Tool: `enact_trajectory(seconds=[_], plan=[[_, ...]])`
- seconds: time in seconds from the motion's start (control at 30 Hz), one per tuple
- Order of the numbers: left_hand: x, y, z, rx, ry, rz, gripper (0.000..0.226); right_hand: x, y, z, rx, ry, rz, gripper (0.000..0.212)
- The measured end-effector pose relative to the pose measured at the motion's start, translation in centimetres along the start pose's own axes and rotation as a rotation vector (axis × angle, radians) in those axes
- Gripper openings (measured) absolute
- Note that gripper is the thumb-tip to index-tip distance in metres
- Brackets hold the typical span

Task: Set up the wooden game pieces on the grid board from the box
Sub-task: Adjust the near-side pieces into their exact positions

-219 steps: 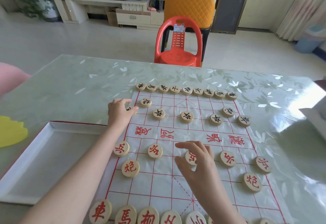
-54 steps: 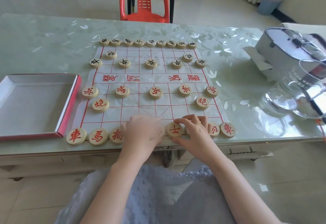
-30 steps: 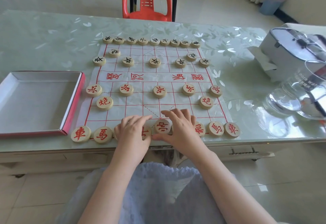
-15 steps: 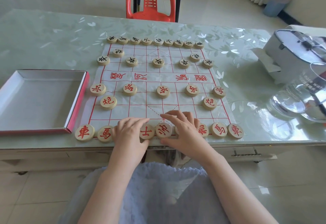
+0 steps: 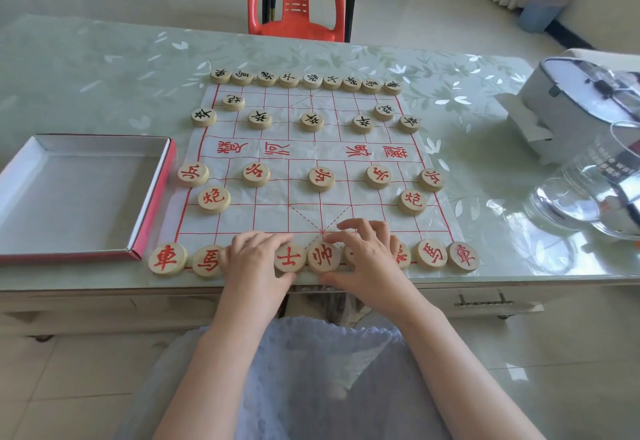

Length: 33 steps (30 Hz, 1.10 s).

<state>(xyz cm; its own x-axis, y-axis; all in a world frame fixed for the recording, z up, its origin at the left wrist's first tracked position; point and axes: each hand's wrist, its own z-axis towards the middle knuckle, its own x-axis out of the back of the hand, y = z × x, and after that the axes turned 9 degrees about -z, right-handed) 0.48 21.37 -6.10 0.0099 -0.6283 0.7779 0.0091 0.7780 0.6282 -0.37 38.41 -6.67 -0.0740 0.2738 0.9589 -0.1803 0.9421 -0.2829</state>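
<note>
- Head view: my left hand [image 5: 254,259] lies flat and loosely spread over the near row of the grid board [image 5: 304,162], covering one piece, gripping nothing I can see.
- My right hand [image 5: 367,252] is spread the same way, fingertips resting on the board, covering a piece beside the general piece [image 5: 323,257].
- The adviser piece [image 5: 290,258] and the general sit touching between my hands, the left nearer the adviser; the row runs left to right.
- The box [image 5: 79,193] sits empty just left of the board, so I judge only straightening remains.

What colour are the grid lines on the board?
Red, on the white grid board; clearest in the head view.
</note>
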Motion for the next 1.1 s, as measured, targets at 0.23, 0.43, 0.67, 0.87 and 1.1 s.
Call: enact_trajectory(seconds=[0.23,0.43,0.67,0.87,1.1], plan=[[0.0,0.0,0.0,0.000,-0.001,-0.007,0.050,-0.2,0.0,0.1,-0.022,-0.004,0.001,0.057],[-0.1,-0.1,0.1,-0.004,0.000,-0.001,0.050,-0.2,0.0,0.1,-0.036,-0.003,-0.014,0.059],[-0.2,-0.2,0.1,-0.005,-0.004,0.006,0.051,-0.3,0.0,0.1,-0.053,0.006,-0.012,0.062],[-0.2,-0.2,0.0,-0.018,-0.017,-0.009,0.056,0.3,0.3,-0.2,-0.057,0.002,0.040,0.068],[-0.6,1.0,0.2,-0.154,-0.044,-0.085,0.058,1.5,3.6,-2.0,-0.200,0.118,0.056,0.062]])
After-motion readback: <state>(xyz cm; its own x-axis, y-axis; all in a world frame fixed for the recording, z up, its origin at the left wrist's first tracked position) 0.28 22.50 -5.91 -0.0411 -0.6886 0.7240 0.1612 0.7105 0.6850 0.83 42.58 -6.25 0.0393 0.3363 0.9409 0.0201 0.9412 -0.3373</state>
